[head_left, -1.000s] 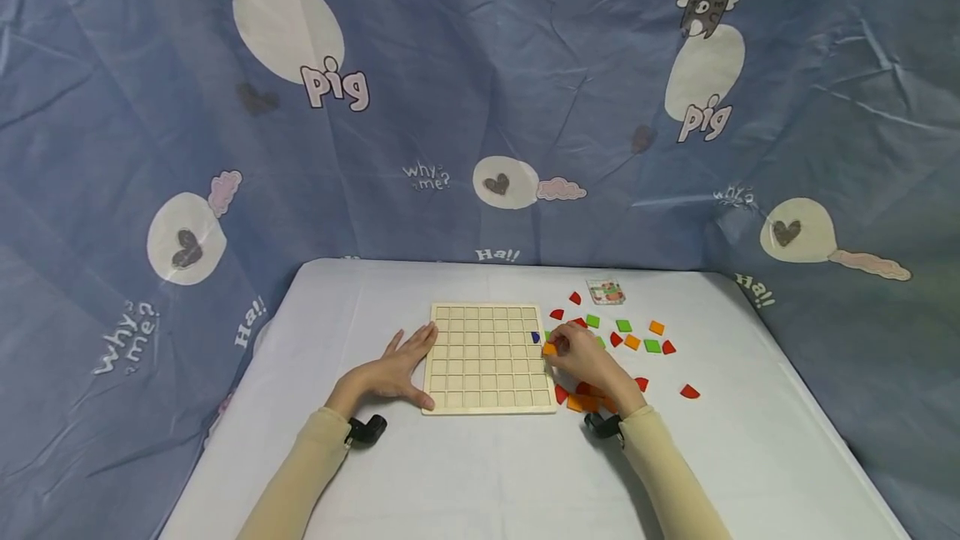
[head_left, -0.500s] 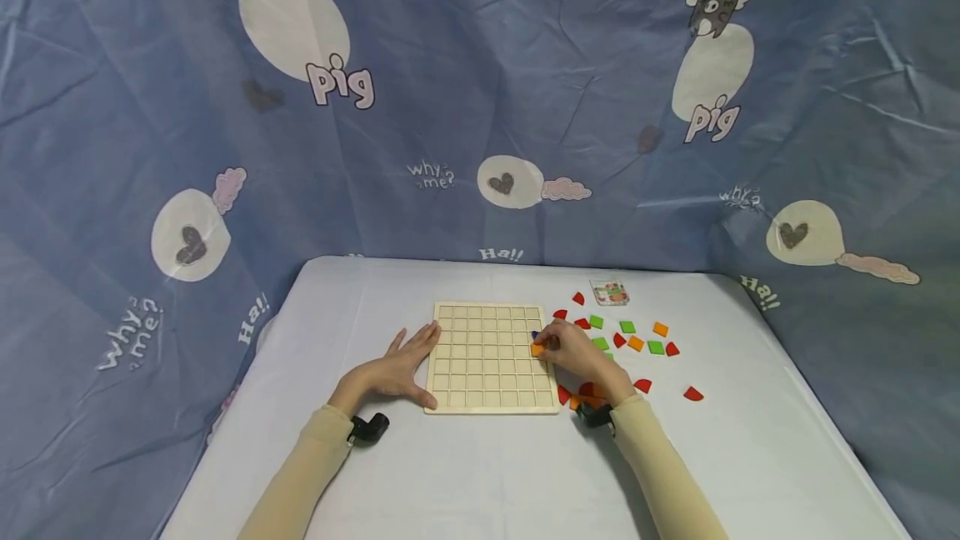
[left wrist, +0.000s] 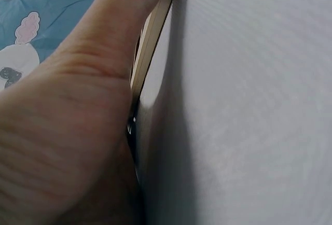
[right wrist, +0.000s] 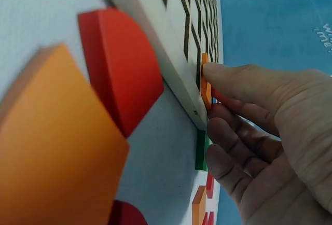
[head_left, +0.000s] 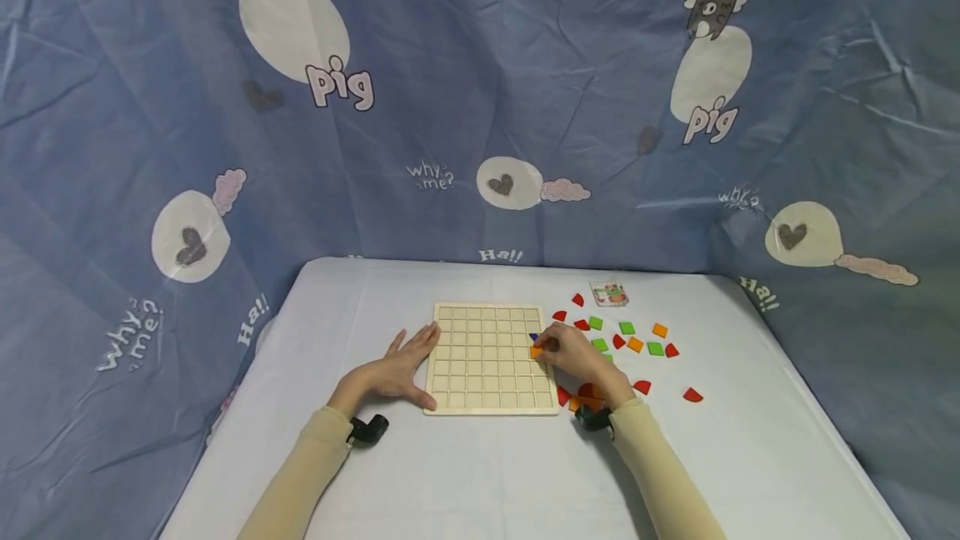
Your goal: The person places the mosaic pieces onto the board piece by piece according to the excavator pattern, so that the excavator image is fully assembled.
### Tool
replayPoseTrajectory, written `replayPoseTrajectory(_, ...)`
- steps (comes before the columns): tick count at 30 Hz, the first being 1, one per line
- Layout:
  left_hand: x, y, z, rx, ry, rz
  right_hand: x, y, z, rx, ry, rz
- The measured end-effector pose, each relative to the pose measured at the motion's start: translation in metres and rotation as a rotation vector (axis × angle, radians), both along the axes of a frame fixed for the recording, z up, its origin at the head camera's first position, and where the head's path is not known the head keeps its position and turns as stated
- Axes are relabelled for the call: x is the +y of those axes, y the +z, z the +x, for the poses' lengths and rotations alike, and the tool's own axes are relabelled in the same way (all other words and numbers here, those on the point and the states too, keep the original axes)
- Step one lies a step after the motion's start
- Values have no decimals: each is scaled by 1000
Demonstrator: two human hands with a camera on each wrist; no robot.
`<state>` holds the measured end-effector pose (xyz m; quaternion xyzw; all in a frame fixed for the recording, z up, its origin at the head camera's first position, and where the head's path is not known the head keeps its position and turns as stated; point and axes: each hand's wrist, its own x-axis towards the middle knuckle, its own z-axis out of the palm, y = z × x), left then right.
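A pale wooden board [head_left: 480, 361] with a grid of square recesses lies on the white table. My left hand [head_left: 396, 371] rests at its left edge, fingers spread, thumb at the near left corner. At the board's right-hand column, my right hand [head_left: 576, 351] pinches an orange square tile [head_left: 535, 352] between thumb and fingers. In the right wrist view this orange tile [right wrist: 205, 80] stands tilted over a recess by the rim. Just beyond it sits a dark blue piece [head_left: 533, 337], partly covered by the fingers. The left wrist view shows mostly palm and the board's side [left wrist: 150, 43].
Right of the board lie scattered green squares [head_left: 627, 328], orange squares [head_left: 660, 330] and red quarter-circle pieces [head_left: 693, 395]. Several red and orange pieces crowd the near right corner, partly under my right wrist. A printed card [head_left: 608, 293] lies at the back. A blue patterned cloth [head_left: 420, 223] hangs behind.
My right hand has carried the orange tile left, from the board's right rim onto its rightmost column, and now partly covers the blue piece. The left hand stays in place.
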<state>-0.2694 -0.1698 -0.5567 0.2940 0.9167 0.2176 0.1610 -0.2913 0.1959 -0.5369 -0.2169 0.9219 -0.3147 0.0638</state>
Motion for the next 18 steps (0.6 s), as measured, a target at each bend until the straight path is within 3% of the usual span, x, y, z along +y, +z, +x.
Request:
replayPoseTrajectory(13, -1, 1, 1, -1, 6, 1, -2, 2, 1, 4, -1, 63)
replayPoseTrajectory(18, -1, 0, 1, -5, 6, 5, -1, 1, 1, -16, -33, 12)
